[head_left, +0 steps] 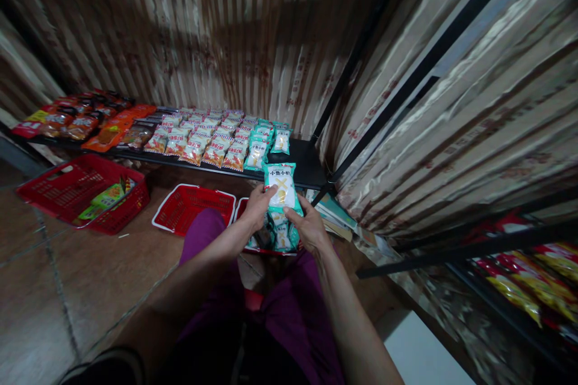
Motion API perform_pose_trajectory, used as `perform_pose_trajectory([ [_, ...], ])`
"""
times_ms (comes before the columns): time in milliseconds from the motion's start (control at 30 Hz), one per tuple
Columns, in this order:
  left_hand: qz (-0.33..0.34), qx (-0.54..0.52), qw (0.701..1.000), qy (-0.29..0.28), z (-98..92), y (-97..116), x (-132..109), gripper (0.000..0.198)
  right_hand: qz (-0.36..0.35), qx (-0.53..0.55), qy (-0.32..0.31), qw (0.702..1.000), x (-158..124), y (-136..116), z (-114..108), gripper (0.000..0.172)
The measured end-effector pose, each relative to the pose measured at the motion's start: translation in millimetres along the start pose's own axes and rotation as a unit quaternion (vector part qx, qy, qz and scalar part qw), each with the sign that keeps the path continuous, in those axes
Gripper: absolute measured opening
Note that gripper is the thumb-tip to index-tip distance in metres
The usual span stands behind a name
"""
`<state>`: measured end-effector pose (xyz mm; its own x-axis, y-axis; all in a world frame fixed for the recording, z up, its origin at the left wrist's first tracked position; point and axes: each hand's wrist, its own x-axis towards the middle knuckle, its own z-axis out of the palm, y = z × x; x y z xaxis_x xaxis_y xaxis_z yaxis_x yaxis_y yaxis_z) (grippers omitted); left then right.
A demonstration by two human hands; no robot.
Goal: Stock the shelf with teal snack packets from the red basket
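Between my two hands is a teal-and-white snack bag point(282, 181), its printed front facing up. My left hand point(257, 207) grips its left edge, thumb on the front. On the lower right corner my right hand point(309, 222) closes, thumb on top. Below the bag, a red basket point(241, 207) between my knees contains more teal bags point(282, 234). Just beyond, similar teal bags point(257, 150) lie at the right part of the black shelf point(300, 162), beside rows of white-and-orange snack bags point(196, 147).
Orange and brown packets point(81, 123) fill the shelf's left part. A red basket point(194, 207) with white rim and a larger red basket point(112, 222) holding green packets point(106, 198) stand on the floor. Black posts point(361, 150) rise at right; another rack holds yellow-and-red bags point(519, 286).
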<state>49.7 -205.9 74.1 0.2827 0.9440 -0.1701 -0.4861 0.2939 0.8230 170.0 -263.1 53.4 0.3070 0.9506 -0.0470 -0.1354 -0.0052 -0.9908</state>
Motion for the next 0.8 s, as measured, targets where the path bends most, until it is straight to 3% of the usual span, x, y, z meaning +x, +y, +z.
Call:
perform_pose_trajectory([
  [167, 0.03, 0.048, 0.998, 0.023, -5.1, -11.8, 5.9, 0.04, -0.103, -0.174, 0.03, 0.979, 2.7, 3.4, -5.0, 0.073],
  [333, 0.078, 0.08, 0.994, 0.005, -12.5, -24.5, 11.7, 0.041, -0.246, -0.402, 0.023, 0.882, -1.6, -8.2, -2.7, 0.077],
  [500, 0.092, 0.12, 0.989, 0.002, -10.4, -24.2, 5.6, 0.039, -0.291, -0.468, -0.029, 0.834, -3.8, -12.1, 0.4, 0.074],
  [600, 0.108, 0.18, 0.978, 0.008, -7.5, -21.4, -1.2, 0.038, -0.295, -0.477, -0.042, 0.827, -3.8, -9.3, -0.4, 0.074],
  [800, 0.144, 0.312, 0.939, 0.02, -7.1, -18.2, -10.8, 0.037, -0.265, -0.444, -0.063, 0.853, -3.9, -6.8, -0.1, 0.079],
])
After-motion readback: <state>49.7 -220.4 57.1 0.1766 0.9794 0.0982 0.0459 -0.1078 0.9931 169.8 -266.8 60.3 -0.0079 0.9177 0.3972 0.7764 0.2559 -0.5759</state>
